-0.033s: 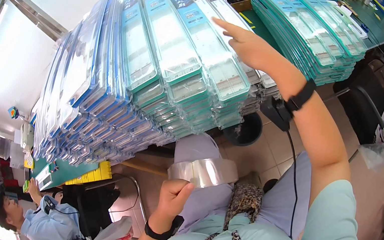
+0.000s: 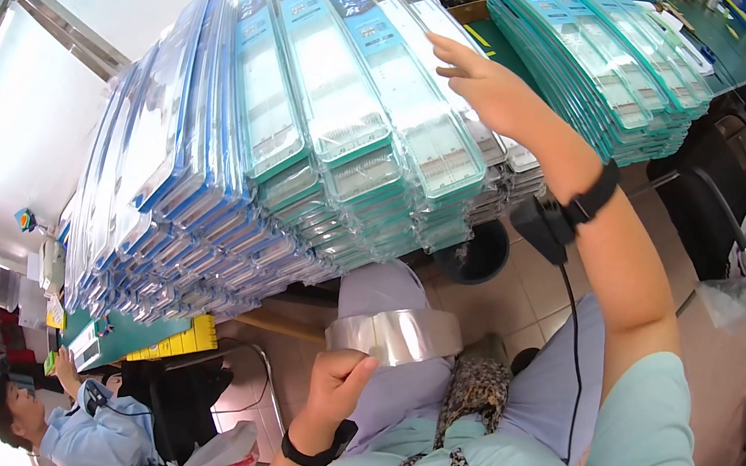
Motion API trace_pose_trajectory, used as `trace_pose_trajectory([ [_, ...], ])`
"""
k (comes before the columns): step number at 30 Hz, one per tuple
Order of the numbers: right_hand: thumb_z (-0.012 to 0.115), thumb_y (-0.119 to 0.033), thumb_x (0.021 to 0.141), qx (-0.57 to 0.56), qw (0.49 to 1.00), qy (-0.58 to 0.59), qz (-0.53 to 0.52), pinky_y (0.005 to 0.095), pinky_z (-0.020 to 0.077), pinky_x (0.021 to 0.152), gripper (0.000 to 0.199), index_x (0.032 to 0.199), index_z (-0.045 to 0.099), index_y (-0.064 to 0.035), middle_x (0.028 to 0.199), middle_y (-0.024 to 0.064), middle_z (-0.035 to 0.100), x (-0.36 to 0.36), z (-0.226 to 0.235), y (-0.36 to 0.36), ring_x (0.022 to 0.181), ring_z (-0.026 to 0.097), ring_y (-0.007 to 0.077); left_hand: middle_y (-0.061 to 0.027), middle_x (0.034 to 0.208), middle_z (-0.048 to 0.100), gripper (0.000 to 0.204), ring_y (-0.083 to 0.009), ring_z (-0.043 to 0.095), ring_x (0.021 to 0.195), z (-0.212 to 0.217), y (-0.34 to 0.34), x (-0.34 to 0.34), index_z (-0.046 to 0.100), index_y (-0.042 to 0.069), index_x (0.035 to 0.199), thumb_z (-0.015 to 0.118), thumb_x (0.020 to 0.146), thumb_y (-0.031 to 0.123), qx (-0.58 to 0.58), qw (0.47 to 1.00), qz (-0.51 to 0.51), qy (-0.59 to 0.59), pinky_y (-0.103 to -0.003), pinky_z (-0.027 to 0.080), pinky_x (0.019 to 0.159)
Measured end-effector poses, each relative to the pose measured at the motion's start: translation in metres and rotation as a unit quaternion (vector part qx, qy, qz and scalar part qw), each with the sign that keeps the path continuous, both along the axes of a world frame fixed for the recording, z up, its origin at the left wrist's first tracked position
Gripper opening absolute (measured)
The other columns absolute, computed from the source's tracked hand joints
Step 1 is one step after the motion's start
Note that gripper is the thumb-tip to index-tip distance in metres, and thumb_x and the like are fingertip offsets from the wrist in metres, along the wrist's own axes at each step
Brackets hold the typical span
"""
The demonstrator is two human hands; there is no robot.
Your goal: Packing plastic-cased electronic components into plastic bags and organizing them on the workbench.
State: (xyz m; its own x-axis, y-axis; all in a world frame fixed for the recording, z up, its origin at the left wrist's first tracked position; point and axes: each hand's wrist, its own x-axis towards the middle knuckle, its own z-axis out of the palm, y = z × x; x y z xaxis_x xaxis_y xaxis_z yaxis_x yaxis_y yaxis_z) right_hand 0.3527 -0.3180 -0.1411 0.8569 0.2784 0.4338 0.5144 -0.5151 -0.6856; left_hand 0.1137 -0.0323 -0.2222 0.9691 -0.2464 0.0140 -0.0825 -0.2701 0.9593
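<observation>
My left hand (image 2: 335,391) is closed low in front of me, thumb up, at the near edge of a wide roll of clear tape (image 2: 395,336). It grips the roll; its fingers are partly hidden. My right hand (image 2: 488,89) reaches out over the right side of the tall stacks, fingers stretched and holding nothing. Just left of it lie long flat clear packages with teal rims (image 2: 436,150) and blue labelled ends. More packages with blue rims (image 2: 177,136) stand on edge at the left. Whether my right fingertips touch a package cannot be told.
Another teal-rimmed stack (image 2: 608,65) sits at the back right on a green table. A dark bucket (image 2: 476,252) stands on the floor below. Black chairs (image 2: 708,205) are at the right. At lower left a co-worker (image 2: 89,427) sits by a table. A cable hangs from my right wrist.
My right hand has shifted slightly to the right, still stretched out. My left hand and the tape roll have stayed in place.
</observation>
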Motion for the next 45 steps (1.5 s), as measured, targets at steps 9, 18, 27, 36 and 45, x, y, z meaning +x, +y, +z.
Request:
trace_pose_trajectory([
  [9,0.048,-0.037,0.091,0.304,0.931,0.195,-0.055,0.0327,0.0342,0.099,0.061,0.134,0.038,0.0045,0.133,0.0217,0.045,-0.072,-0.018,0.032,0.123,0.044,0.0273,-0.0031,0.051,0.028,0.039,-0.0087,0.025,0.049,-0.007,-0.003,0.001,0.035,-0.001,0.057,0.058,0.086,0.009,0.015,1.000,0.004,-0.006,-0.029,0.022,0.043],
  [18,0.047,-0.024,0.090,0.312,0.931,0.186,-0.043,0.0280,0.0366,0.095,0.048,0.129,0.045,0.0034,0.125,0.0171,0.052,-0.068,-0.019,0.035,0.114,0.049,0.0214,-0.0034,0.051,0.028,0.038,-0.0090,0.025,0.049,0.005,-0.024,-0.005,0.034,-0.001,0.058,0.058,0.086,0.008,0.014,0.999,0.011,-0.043,-0.029,0.022,0.043],
  [27,0.049,-0.029,0.089,0.282,0.943,0.177,-0.010,0.0344,0.0327,0.101,0.058,0.133,0.037,0.0076,0.133,0.0232,0.044,-0.068,-0.013,0.034,0.123,0.043,0.0294,-0.0050,0.051,0.027,0.041,-0.0110,0.023,0.049,0.005,-0.042,-0.020,0.032,0.000,0.057,0.061,0.085,0.008,0.025,0.997,-0.037,-0.059,-0.030,0.022,0.043],
  [36,0.054,-0.054,0.084,0.049,0.979,-0.197,-0.032,0.0501,0.0259,0.104,0.068,0.131,0.044,-0.0054,0.129,0.0211,0.049,-0.110,0.011,0.063,0.125,0.041,0.0331,-0.0068,0.052,0.024,0.041,-0.0130,0.021,0.050,0.001,-0.041,-0.040,0.032,0.000,0.058,0.062,0.084,0.009,0.041,0.995,-0.082,-0.034,-0.031,0.021,0.044],
  [45,0.066,-0.026,0.081,0.100,0.966,-0.230,-0.067,0.0495,0.0322,0.100,0.034,0.108,0.060,-0.0066,0.107,0.0109,0.061,-0.115,0.013,0.075,0.102,0.054,0.0312,-0.0039,0.050,0.027,0.042,-0.0104,0.023,0.049,0.002,-0.038,-0.044,0.032,0.001,0.056,0.061,0.085,0.008,0.043,0.992,-0.105,-0.060,-0.030,0.022,0.043],
])
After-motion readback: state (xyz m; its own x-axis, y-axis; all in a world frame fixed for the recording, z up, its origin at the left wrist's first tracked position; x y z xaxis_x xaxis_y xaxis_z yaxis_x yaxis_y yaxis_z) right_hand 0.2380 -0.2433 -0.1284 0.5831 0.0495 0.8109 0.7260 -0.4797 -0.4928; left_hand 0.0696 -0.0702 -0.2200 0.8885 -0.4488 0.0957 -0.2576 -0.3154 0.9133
